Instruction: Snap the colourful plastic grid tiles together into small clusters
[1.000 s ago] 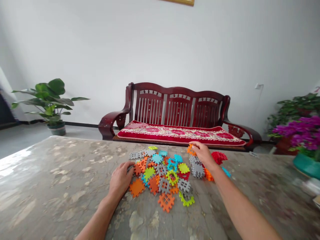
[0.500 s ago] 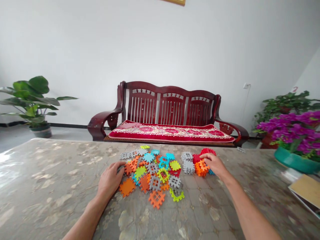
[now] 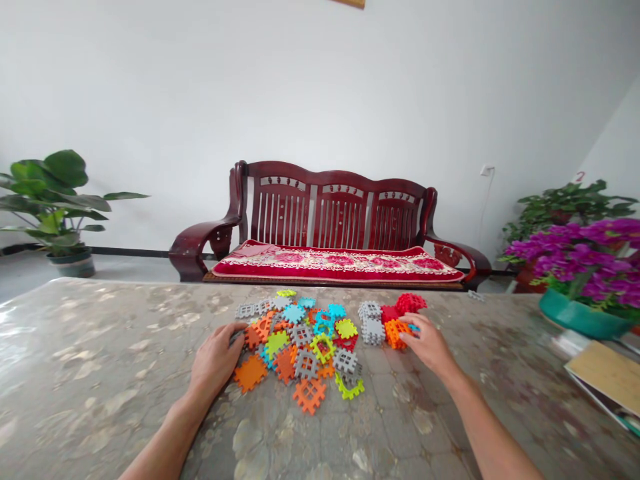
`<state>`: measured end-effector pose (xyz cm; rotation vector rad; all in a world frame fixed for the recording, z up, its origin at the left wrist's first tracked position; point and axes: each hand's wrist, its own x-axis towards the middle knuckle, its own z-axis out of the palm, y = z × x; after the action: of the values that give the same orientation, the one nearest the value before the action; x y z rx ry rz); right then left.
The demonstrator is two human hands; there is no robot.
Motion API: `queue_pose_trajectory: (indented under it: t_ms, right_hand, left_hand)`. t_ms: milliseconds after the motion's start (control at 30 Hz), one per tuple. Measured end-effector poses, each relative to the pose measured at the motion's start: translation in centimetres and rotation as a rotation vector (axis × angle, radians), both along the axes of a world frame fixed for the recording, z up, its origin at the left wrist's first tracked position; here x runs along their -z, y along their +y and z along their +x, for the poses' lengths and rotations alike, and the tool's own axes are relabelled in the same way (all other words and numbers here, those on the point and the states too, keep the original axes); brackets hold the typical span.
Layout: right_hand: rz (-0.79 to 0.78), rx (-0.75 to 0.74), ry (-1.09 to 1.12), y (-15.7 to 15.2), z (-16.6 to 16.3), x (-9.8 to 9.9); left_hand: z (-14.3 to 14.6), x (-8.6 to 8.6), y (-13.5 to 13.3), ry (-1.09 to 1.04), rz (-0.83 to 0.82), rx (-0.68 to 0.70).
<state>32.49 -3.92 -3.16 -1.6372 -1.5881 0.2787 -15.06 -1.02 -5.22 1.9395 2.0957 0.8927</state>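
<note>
Beside the left edge of a loose heap of toothed plastic building tiles (image 3: 277,343), my left hand (image 3: 215,357) rests on the table. Its thumb and forefinger are apart at the nearest tiles; the other fingertips are hidden. My right hand (image 3: 429,343) reaches to a small stack of orange toothed tiles (image 3: 395,333), with its thumb and fingers at the right side of it. A blue tile (image 3: 413,327) shows partly under these fingers. Grey tiles (image 3: 373,331) stand in stacks to the left of the orange ones, and red tiles (image 3: 411,303) lie behind.
A patterned cover spreads over the table (image 3: 125,347). Purple flowers in a teal pot (image 3: 583,317) stand at right, near a tan book or board (image 3: 607,373). One grey tile (image 3: 475,295) lies alone at the far edge. Beyond is a wooden bench (image 3: 343,213).
My right hand has drawn slightly nearer, and its fingers have come down from over the orange stack to its right side. My left hand keeps its place beside the heap. The view has shifted slightly.
</note>
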Motion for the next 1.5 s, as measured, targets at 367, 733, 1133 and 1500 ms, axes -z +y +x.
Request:
queue_pose_trajectory:
  t_ms: [367,733,1133,1500]
  right_hand:
    - [0.068,0.15,-0.234,-3.0,-4.0,-2.5]
    - [-0.124,0.061,-0.41,-4.7,-8.2,-0.1]
    - [-0.133,0.096,-0.331,-4.3,-8.7,1.4]
    - [-0.194,0.157,-0.388,-3.9,-9.7,1.2]
  left_hand:
    - [0.1,-0.3,-0.2,0.021,-0.002,0.012]
    - [0.2,-0.6,-0.3,0.007,-0.022,0.001]
    - [0.3,-0.6,-0.4,0.005,0.009,-0.011]
    - [0.2,-0.4,-0.3,0.01,-0.016,-0.009]
